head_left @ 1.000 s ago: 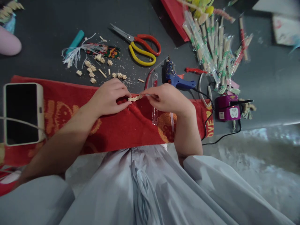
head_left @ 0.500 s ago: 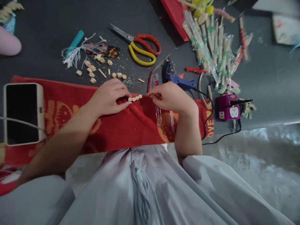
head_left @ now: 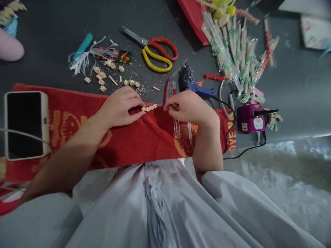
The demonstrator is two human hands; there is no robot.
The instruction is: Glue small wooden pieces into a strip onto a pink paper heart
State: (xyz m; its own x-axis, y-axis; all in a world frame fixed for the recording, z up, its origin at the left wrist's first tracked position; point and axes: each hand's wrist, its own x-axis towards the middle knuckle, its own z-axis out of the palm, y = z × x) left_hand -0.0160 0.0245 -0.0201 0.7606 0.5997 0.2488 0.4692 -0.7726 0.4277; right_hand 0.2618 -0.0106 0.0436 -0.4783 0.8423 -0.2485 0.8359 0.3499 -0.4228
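Note:
My left hand [head_left: 123, 106] pinches one end of a short, bumpy, cream-coloured strip of small pieces [head_left: 150, 107] between thumb and fingertips. The strip's other end points right, over the red towel [head_left: 134, 148]. Just past that end, my right hand [head_left: 184, 107] is closed, thumb and fingers drawn together at the towel's far edge. Whatever may be between those fingertips is too small to make out. Under and beside the right hand lies a clear plastic sleeve [head_left: 176, 128]. A blue glue gun [head_left: 199, 88] rests just beyond the right hand.
Scissors [head_left: 152, 51] with red and yellow handles lie beyond the hands, near several cream-coloured little clusters [head_left: 99, 75] and white threads [head_left: 88, 57]. Wrapped sticks [head_left: 238, 51] are heaped at the back right. A purple power block [head_left: 250, 119] and a phone-like device [head_left: 24, 125] flank the towel.
My right hand has shifted slightly to the right, its fingertips a little further from the strip. The left hand and the strip stay in place.

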